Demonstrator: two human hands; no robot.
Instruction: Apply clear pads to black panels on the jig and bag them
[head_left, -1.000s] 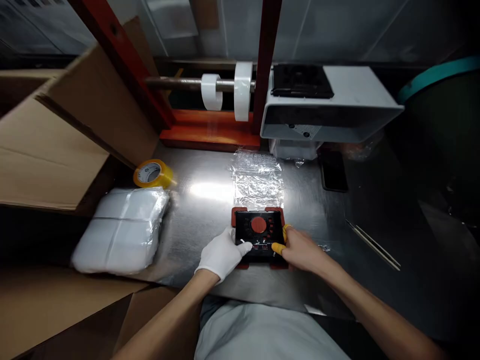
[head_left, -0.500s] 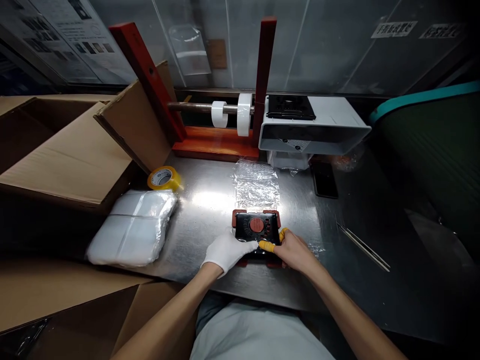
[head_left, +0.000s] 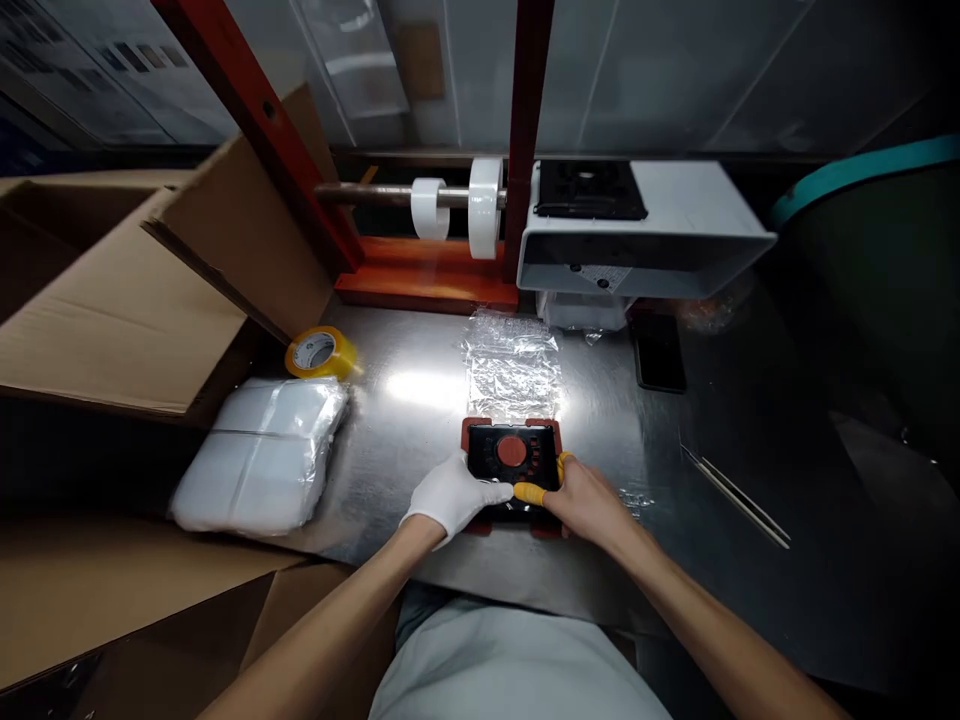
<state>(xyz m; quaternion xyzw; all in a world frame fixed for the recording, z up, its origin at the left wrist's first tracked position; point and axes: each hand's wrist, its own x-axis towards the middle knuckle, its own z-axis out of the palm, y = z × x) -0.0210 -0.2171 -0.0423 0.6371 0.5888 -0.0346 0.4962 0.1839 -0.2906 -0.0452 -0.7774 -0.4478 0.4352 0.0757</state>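
A black rectangular part [head_left: 487,440] with a round opening showing red lies on a red holder [head_left: 551,424] at the near middle of the metal table. My left hand [head_left: 454,495], in a white glove, grips its left and near side, thumb on top. From the right, my right hand [head_left: 581,495], with yellow covers on thumb and a finger, grips the other side. The two thumb tips nearly meet over the near edge. Some fingers are hidden beside the part. Clear crinkled film [head_left: 514,365] lies just beyond the holder.
Left are a bag stack [head_left: 259,460], yellow tape [head_left: 322,352] and cardboard boxes [head_left: 112,310]. A red stand [head_left: 427,275] holds white rolls behind. Right are a grey bin [head_left: 682,195] with a black part [head_left: 589,190] on it, a phone [head_left: 658,352] and tweezers [head_left: 739,495].
The camera view has shifted, so the stand and bin appear higher and larger. Both hands keep nearly the same hold on the black part.
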